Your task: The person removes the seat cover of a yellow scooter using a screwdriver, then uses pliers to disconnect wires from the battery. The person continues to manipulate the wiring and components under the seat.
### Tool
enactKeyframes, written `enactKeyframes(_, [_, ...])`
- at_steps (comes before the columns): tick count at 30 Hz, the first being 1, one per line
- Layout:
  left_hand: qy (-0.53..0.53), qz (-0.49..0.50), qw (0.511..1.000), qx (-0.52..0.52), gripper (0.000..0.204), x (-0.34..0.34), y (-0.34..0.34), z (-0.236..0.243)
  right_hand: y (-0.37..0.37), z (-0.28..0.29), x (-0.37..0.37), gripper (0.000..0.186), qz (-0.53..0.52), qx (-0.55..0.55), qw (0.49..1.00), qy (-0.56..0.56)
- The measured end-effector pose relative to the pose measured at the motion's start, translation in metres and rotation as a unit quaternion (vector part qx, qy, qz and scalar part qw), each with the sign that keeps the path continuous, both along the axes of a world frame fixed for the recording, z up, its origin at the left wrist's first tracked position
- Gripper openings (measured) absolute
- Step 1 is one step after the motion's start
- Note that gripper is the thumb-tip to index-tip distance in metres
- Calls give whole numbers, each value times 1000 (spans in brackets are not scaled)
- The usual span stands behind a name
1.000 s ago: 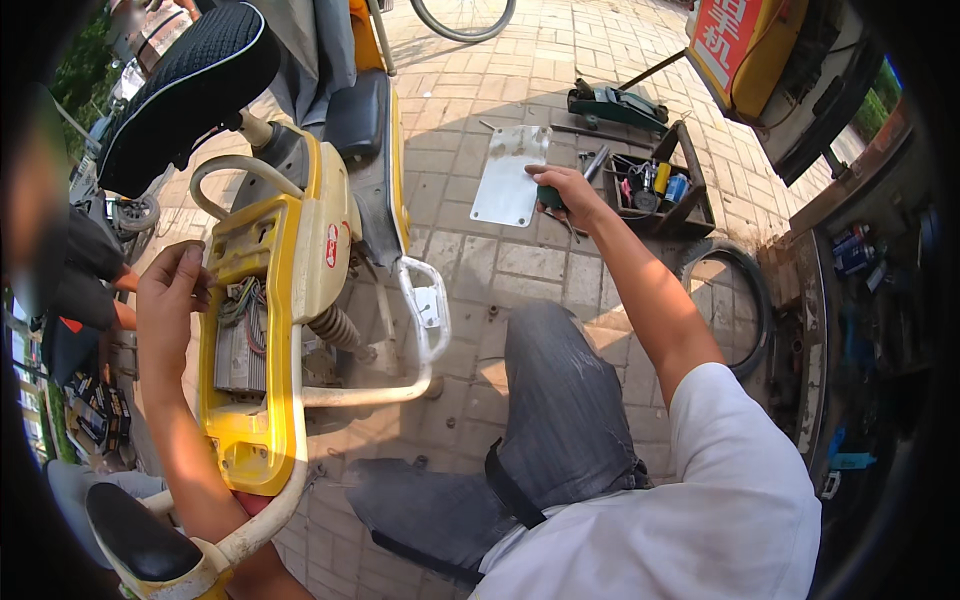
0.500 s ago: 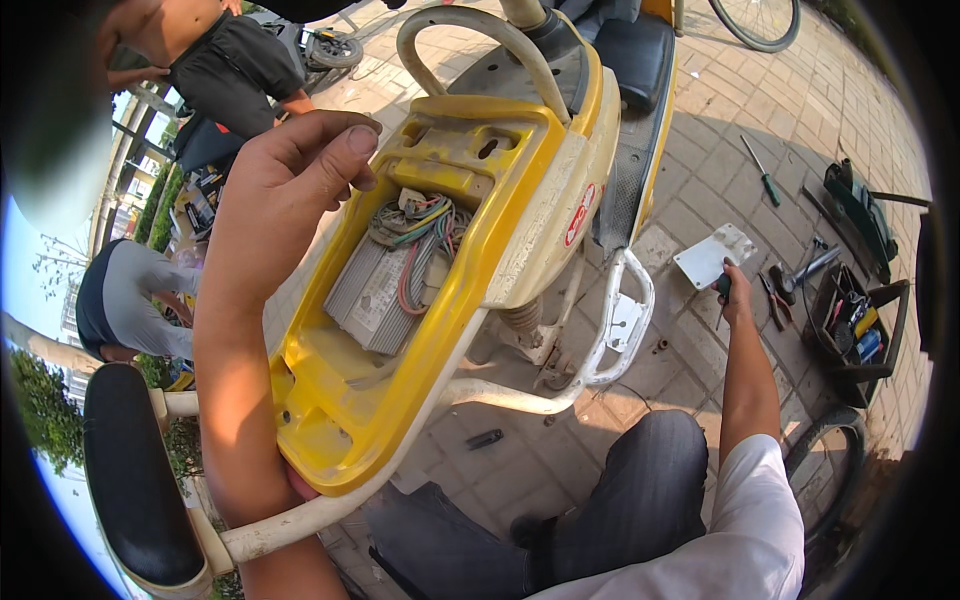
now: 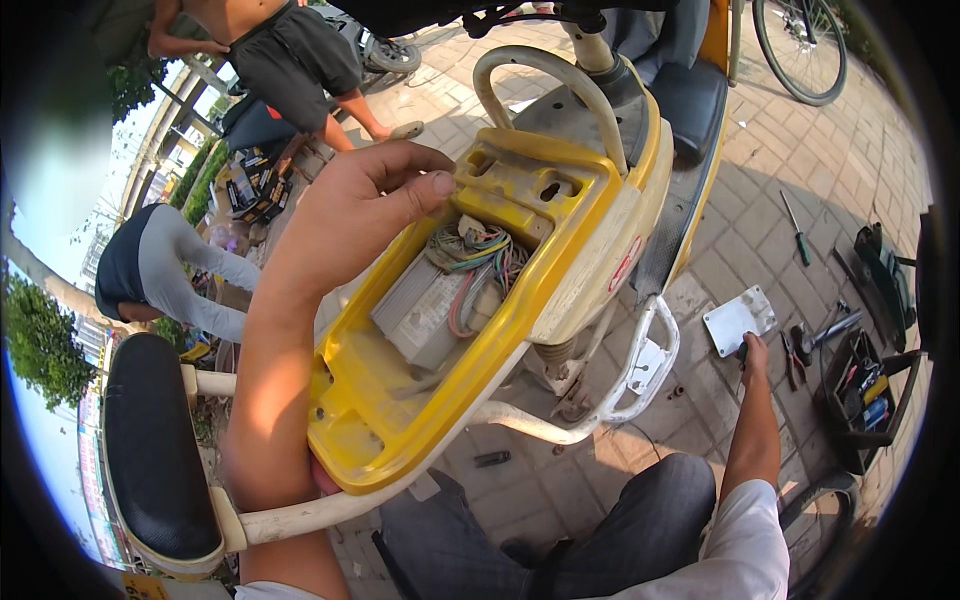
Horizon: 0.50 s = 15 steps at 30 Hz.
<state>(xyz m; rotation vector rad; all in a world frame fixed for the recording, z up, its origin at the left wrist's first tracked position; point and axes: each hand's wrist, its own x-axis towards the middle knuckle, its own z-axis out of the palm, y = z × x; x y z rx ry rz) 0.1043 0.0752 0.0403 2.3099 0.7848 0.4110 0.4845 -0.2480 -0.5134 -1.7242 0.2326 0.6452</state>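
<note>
Left hand bent near the yellow frame, finger pinch unclear; right hand outstretched, fingers around a dark handle.

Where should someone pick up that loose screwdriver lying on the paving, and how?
Probably best to take the screwdriver by its green handle, from above and the near side. It lies flat on the paving, thicker handle end nearer, thin shaft pointing away.

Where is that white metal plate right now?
In the head camera's view, the white plate lies on the paving toward the right, just beyond the right hand, with red-handled pliers close by on its right.
</note>
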Motion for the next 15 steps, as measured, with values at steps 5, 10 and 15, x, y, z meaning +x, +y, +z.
enactKeyframes(5, [144, -44, 986, 72, 23, -14, 9, 8, -10, 0, -22, 34, 44, -131, 987, -85])
enactKeyframes(10, [182, -176, 955, 152, 28, -23, 16, -7, -69, -6, -79, 41, 158, -294, 920, -205])
enactKeyframes(15, [206, -183, 951, 143, 31, -12, 20, -17, -102, 43, -104, 53, 197, -324, 883, -277])
